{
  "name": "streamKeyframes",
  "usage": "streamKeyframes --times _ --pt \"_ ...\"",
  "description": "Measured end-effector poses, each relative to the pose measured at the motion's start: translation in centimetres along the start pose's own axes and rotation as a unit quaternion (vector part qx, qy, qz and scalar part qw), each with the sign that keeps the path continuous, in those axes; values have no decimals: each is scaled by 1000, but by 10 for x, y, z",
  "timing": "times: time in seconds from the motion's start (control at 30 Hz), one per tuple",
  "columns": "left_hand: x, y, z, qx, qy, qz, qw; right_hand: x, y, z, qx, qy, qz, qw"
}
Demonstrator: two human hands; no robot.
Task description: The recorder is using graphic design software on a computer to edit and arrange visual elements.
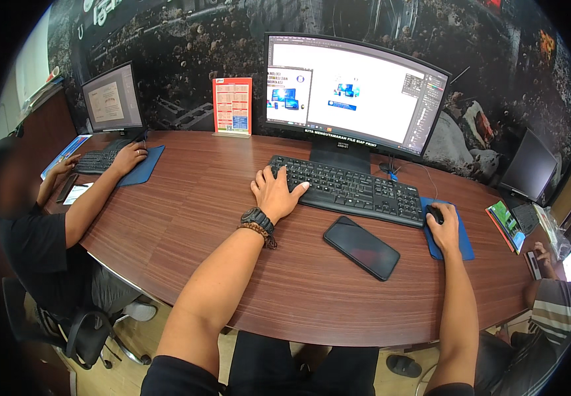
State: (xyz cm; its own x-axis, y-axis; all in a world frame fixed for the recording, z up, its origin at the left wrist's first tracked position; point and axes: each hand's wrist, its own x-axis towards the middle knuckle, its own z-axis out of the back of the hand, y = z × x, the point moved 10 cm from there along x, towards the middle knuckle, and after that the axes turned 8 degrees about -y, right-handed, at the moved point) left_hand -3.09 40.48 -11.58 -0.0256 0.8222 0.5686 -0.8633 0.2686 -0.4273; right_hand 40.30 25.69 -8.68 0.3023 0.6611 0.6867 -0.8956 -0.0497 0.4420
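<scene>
My left hand (276,194) rests on the left end of a black keyboard (348,189), fingers spread over its keys and thumb stretched to the right. A dark watch (258,218) and a beaded bracelet circle that wrist. Over at the right, my right hand (445,230) is curled round a black computer mouse (435,214) on a blue mouse pad (465,245). Between my forearms a dark smartphone (363,247) lies face up on the desk. Behind the keyboard stands a wide monitor (365,72) with design software and blue graphics on a white page.
A red and white card stand (233,107) is left of the monitor. At the left a co-worker (41,244) types and holds a mouse before a smaller monitor (111,99). Another person (556,310) sits at the right, near brochures (505,226) and a dark screen (530,165) on the brown desk (186,218).
</scene>
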Motion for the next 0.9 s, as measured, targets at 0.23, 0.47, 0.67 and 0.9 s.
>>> streamKeyframes --times 0.23,0.47,0.67,0.9 --pt "-1 -1 0 1 6 2 1000 -1 1 1 1 0 -2 1000" --pt "0 1 0 2 2 0 1000 0 1 0 -1 -1 -5 1000" --pt "0 0 -2 -11 34 13 999 -1 -1 0 6 -4 -1 1000" --pt "-1 0 0 -13 27 12 999 0 0 1 8 -11 4 1000"
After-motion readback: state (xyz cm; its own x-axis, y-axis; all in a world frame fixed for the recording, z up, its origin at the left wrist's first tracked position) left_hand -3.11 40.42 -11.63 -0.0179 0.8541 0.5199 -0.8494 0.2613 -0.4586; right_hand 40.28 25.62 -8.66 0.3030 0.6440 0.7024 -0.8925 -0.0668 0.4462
